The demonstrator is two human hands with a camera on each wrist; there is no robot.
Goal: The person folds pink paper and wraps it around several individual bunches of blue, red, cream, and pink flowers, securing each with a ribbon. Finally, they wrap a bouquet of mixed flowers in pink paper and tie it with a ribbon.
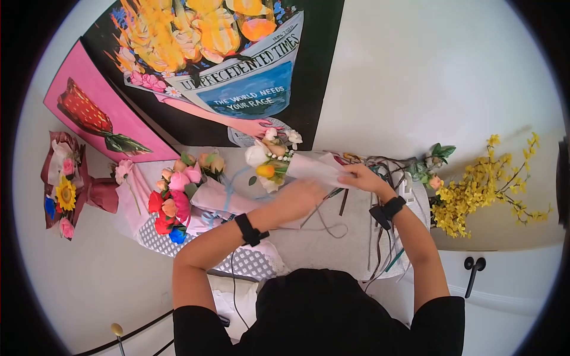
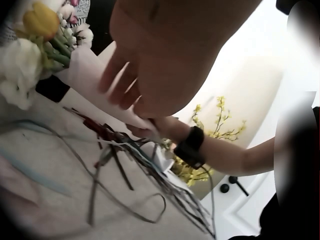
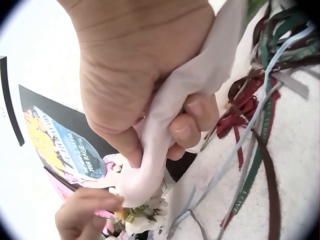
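Note:
A bouquet of white flowers (image 1: 257,154) and a yellow tulip (image 1: 265,171) lies sideways in pale pink wrapping (image 1: 314,168). My right hand (image 1: 363,179) grips the narrow end of that wrapping; in the right wrist view the fingers (image 3: 185,130) curl round the gathered wrap (image 3: 172,102). Just below the bouquet in the head view is my left hand (image 1: 300,199), slightly blurred. Its fingers (image 2: 119,82) are loosely extended beside the wrapping (image 2: 92,82) in the left wrist view; whether they touch it I cannot tell. The stems are mostly hidden.
Several ribbons (image 2: 120,172) lie along the table's right side. A wrapped bouquet with red and pink roses (image 1: 178,193) rests at left, and another with a sunflower (image 1: 66,194) stands farther left. Paintings (image 1: 107,107) lean behind. Yellow blossom branches (image 1: 469,199) stand at right.

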